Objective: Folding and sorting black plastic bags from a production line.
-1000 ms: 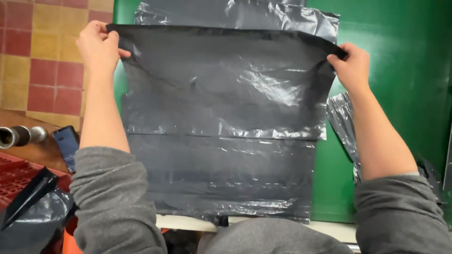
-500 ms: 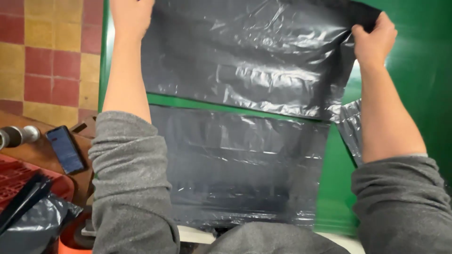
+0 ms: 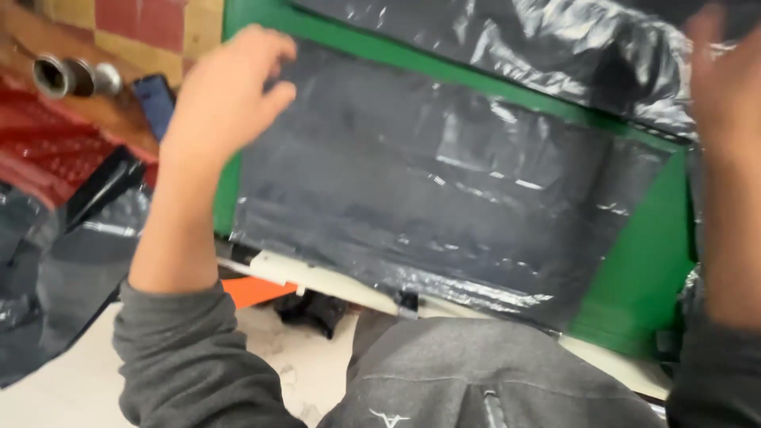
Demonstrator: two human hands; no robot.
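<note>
the left hand (image 3: pixel 226 91) is raised with its fingers loosely spread and curled, gripping nothing; its fingertips hover at the upper left corner of a black plastic bag (image 3: pixel 444 198) that lies flat on a green board (image 3: pixel 642 269). whether they actually touch the plastic cannot be told through the blur. the right hand (image 3: pixel 725 87) is up at the right edge of the view, badly blurred and partly cut off, so it is unclear whether it is released or pinching anything; it sits just beside a second black plastic sheet (image 3: pixel 547 47) that stretches across the top of the board, above the flat bag, with a strip of green showing between the two. both forearms come up from grey sleeves (image 3: pixel 186 357), and a grey hooded top (image 3: pixel 483 372) fills the bottom middle. below the board's pale lower edge an orange piece (image 3: pixel 254 289) and a small dark lump (image 3: pixel 313 309) lie on the light floor. to the left, more crumpled black plastic (image 3: pixel 55 269) sits beside a red patterned surface (image 3: pixel 43 150), and a phone (image 3: pixel 154 103) and a metal tube (image 3: pixel 67 77) rest on a wooden ledge (image 3: pixel 107 115) under red and yellow tiles (image 3: pixel 143 20).
</note>
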